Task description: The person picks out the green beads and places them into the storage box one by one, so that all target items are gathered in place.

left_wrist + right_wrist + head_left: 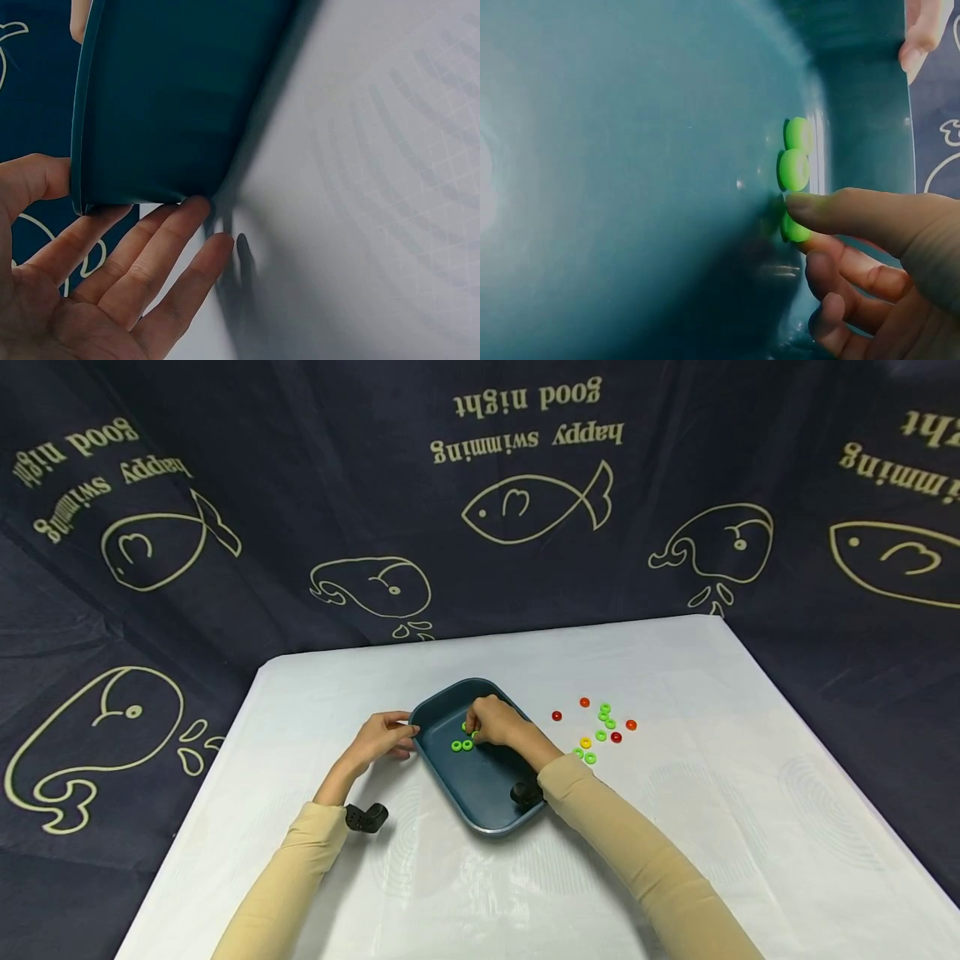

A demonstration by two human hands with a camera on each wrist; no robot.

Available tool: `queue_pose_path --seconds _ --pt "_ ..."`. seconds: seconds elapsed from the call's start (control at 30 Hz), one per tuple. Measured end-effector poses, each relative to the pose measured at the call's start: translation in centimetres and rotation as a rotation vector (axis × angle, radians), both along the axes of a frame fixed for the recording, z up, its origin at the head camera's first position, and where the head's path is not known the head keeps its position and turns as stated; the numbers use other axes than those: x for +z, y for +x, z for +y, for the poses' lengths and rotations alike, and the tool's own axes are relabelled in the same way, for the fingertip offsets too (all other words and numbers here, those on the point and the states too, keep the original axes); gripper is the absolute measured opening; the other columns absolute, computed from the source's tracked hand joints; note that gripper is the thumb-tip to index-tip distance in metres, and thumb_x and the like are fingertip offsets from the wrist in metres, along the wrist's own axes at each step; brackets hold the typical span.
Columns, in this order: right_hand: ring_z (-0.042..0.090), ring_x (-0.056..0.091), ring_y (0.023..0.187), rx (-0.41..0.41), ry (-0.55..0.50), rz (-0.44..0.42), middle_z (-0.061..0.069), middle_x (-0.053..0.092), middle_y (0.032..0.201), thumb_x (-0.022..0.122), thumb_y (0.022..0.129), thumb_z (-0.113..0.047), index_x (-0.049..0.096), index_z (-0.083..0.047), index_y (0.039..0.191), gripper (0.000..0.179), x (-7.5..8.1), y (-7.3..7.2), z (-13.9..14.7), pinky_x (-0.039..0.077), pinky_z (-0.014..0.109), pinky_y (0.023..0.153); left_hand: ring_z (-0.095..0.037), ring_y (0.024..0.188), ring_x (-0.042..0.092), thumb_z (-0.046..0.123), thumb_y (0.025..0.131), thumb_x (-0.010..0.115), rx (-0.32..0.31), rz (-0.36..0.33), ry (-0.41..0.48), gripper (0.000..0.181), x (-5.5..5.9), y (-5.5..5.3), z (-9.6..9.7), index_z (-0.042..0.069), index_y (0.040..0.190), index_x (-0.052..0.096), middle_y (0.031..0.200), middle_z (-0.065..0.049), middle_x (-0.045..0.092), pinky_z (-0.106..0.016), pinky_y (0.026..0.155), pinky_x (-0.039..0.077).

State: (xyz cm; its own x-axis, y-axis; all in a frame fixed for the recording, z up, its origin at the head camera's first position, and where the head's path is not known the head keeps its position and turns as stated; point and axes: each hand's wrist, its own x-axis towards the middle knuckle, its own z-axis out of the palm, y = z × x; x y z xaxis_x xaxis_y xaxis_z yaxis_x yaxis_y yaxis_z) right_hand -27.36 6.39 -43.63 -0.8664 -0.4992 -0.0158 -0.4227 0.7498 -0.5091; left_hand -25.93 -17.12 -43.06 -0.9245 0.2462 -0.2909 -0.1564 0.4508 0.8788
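Three green rings sat in a row in the tray

The right hand was down inside the tray. Its thumb and pointing finger pinched the end ring of the row, and its other fingers were curled in. So that ring was right at the fingertips. The other two lay just past it, toward the tray's left side.

The row ran across the tray, near its far end. The tray was longer one way, and that long way slanted from far left to near right.

The left hand was outside the tray, at its left corner. Its thumb was on the rim and its fingers were spread on the outer wall, so it held the edge. The right hand was the nearer one to the row.

One more green ring showed in the tray, beside the right fingers.

Lots of loose rings, green, red, orange and one yellow, lay on the table, to the right of the tray. The right hand was nearer to them too.
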Motion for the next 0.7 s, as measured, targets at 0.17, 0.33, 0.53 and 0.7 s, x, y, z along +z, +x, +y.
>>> queue_pose_path --seconds 0.17,0.33,0.53,0.7 --pt "0.017 0.066 0.084 -0.011 -0.011 -0.01 0.007 0.072 0.092 0.075 0.076 -0.001 0.073 -0.006 0.09 0.016 0.2 0.1 0.1 0.057 0.027 0.073 -0.018 0.084 0.07 0.016 0.092 0.057 0.001 -0.006 0.008 0.055 0.0 0.0 0.0 -0.006 0.139 0.038 0.127 -0.029 0.055 -0.041 0.08 0.059" --pt "0.016 0.066 0.084 -0.001 -0.042 -0.027 0.007 0.071 0.093 0.074 0.077 -0.002 0.073 -0.005 0.091 0.014 0.5 0.1 0.2 0.057 0.025 0.072 -0.017 0.084 0.07 0.016 0.092 0.057 0.01 -0.01 0.006 0.056 0.0 0.1 0.1 -0.006 0.139 0.038 0.126 -0.028 0.056 -0.041 0.08 0.059" --pt "0.019 0.066 0.083 0.054 -0.115 0.008 0.01 0.072 0.09 0.074 0.077 -0.003 0.073 -0.002 0.089 0.011 1.6 0.2 0.7 0.056 0.026 0.078 -0.017 0.083 0.07 0.016 0.092 0.056 0.003 -0.003 -0.001 0.054 0.1 0.1 0.0 -0.006 0.138 0.039 0.125 -0.028 0.057 -0.04 0.079 0.059" --pt "0.018 0.066 0.083 0.065 -0.142 0.022 0.008 0.073 0.09 0.074 0.078 -0.007 0.073 -0.003 0.092 0.014 2.6 0.2 1.2 0.055 0.029 0.081 -0.015 0.082 0.07 0.016 0.092 0.056 -0.002 -0.002 0.001 0.053 0.2 0.2 -0.1 -0.005 0.138 0.04 0.126 -0.028 0.057 -0.04 0.079 0.06"
